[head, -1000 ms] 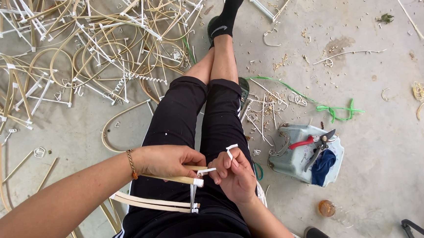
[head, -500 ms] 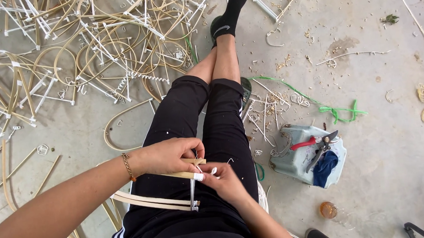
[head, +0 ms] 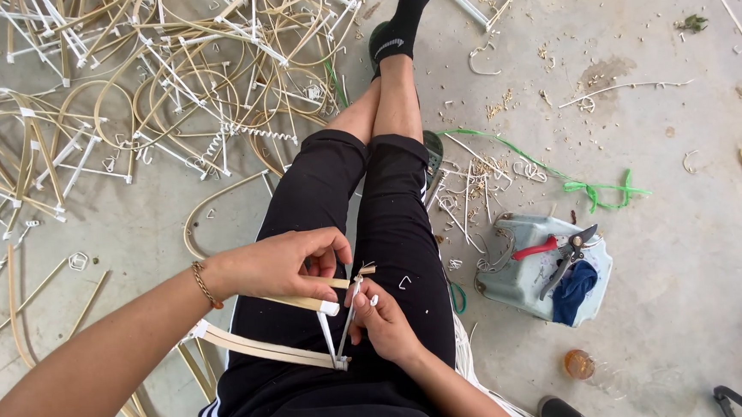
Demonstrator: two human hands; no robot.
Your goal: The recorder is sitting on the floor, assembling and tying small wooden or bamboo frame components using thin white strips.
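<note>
- Our left hand [head: 276, 264] is closed around the top of a bent cane frame [head: 263, 346] that lies across our lap; thumb and fingers pinch its short upper strip just by the white cap.
- Our right hand [head: 385, 319] sits at about 4 o'clock from the left one, fingers curled shut on a thin white strip [head: 349, 313] that runs from the frame's lower corner up to its top end.
- A second ago that right hand was lifted with a loose white end sticking up between its fingers; now it has dropped lower and the strip is pulled tight along the frame.
- The left hand has barely shifted: same grip, same spot over our left thigh.
- The frame's long double strip slants away toward 8 o'clock, under our left forearm, as it did before.
- At 3 o'clock from our hands a pale tray [head: 513, 286] rests on the floor, holding red-handled cutters [head: 562, 248] and a blue cloth [head: 573, 289]; none of it has moved.
- At 11 o'clock lies a heap of bent cane pieces [head: 165, 75], unchanged.
- A green cord [head: 593, 188] trails at 2 o'clock.
</note>
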